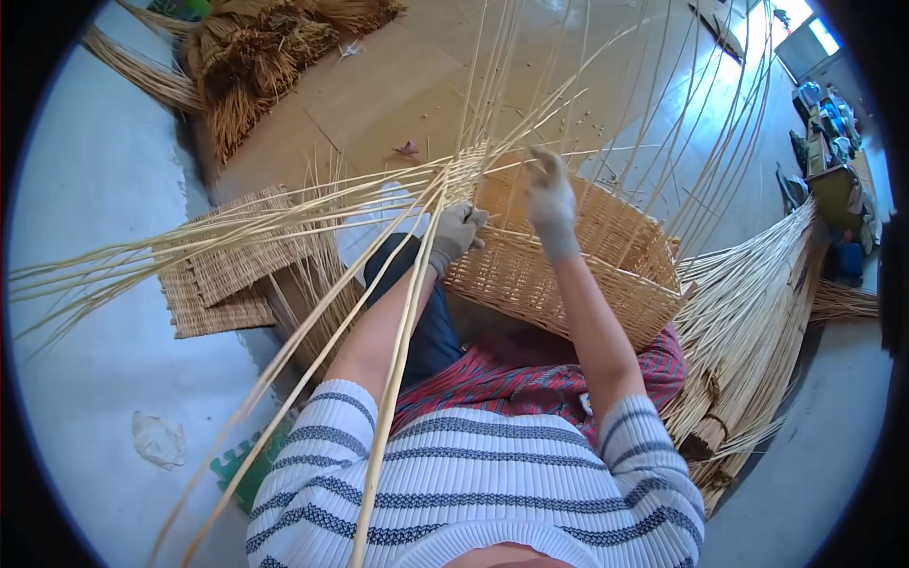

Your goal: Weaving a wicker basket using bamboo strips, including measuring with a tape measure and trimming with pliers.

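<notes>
Since the basket lies aslant, its long axis running from upper left to lower right, its left end is the one nearest the left hand, while most of its length stretches away to the right. The left grip is gloved and appears closed on the basket's rim at that end, just below the woven corner where the loose rods gather; the exact contact is partly hidden by the fingers. Also gloved, the right hand is raised in front of the basket's far wall, right of the corner and a little apart from the left hand. Its grip is loosely curled, fingertips upward, and whether a thin rod sits in it I cannot tell. From the corner the rods fan mostly leftward, a few thicker ones slanting down toward the striped top, while others rise along the basket's far side. Judged by this layout, the left hand is nearer the corner, and the right hand faces it from the basket's side
</notes>
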{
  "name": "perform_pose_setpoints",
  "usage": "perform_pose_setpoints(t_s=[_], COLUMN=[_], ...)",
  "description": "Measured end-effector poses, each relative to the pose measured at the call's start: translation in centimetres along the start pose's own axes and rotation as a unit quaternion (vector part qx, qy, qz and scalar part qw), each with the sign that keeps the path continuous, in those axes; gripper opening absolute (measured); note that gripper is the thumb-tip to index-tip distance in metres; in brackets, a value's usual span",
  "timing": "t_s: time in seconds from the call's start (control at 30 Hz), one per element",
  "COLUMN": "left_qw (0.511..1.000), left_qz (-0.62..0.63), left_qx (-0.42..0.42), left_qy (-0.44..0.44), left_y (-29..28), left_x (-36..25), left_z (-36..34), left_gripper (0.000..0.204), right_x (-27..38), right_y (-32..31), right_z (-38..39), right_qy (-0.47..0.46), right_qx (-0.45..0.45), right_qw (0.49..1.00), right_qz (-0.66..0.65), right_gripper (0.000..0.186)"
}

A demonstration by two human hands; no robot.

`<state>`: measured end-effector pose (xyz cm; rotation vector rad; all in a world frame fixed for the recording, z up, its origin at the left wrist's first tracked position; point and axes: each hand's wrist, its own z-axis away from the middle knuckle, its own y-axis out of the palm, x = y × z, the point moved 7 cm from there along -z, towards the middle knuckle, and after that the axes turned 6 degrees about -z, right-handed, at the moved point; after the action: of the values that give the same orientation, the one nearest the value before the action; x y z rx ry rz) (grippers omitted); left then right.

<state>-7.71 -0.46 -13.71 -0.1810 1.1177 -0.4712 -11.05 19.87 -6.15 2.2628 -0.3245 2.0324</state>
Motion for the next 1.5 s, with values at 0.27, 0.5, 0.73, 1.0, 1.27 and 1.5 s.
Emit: perform_pose_setpoints(t_s=[0.27,0.5,0.73,1.0,1.27,1.5], left_qw=[0.994,0.980,0.991,0.987,0.985,0.988], left_qz=[0.102,-0.101,-0.036,-0.028,-0.042,-0.005], left_qx=[-0.020,-0.017,0.126,-0.080,0.162,0.147], left_qy=[0.032,0.170,-0.032,0.136,0.048,0.039], left_y=[0.1,6.3,9.9,9.4,20.7,21.3], left_x=[-0.2,-7.5,-6.1,-8.0,-11.7,-9.9], left_z=[0.2,2.5,0.2,1.5,2.7,0.6], left_gripper=[0.017,0.026,0.043,0.034,0.039,0.039], right_x=[0.1,-7.7,6.1,-6.6,-0.5,1.3], right_y=[-2.5,-16.4,-8.9,-22.4,-24.5,-27.9], right_z=[0.0,15.1,-1.0,12.8,7.4,1.9], right_qy=[0.039,0.174,-0.183,0.057,-0.060,0.037], right_qx=[-0.056,-0.183,-0.094,-0.177,-0.251,-0.079], right_qw=[0.997,0.962,0.958,0.949,0.961,0.995], right_qz=[-0.034,-0.107,0.199,-0.253,-0.099,0.043], right_gripper=[0.072,0.015,0.064,0.025,0.030,0.070])
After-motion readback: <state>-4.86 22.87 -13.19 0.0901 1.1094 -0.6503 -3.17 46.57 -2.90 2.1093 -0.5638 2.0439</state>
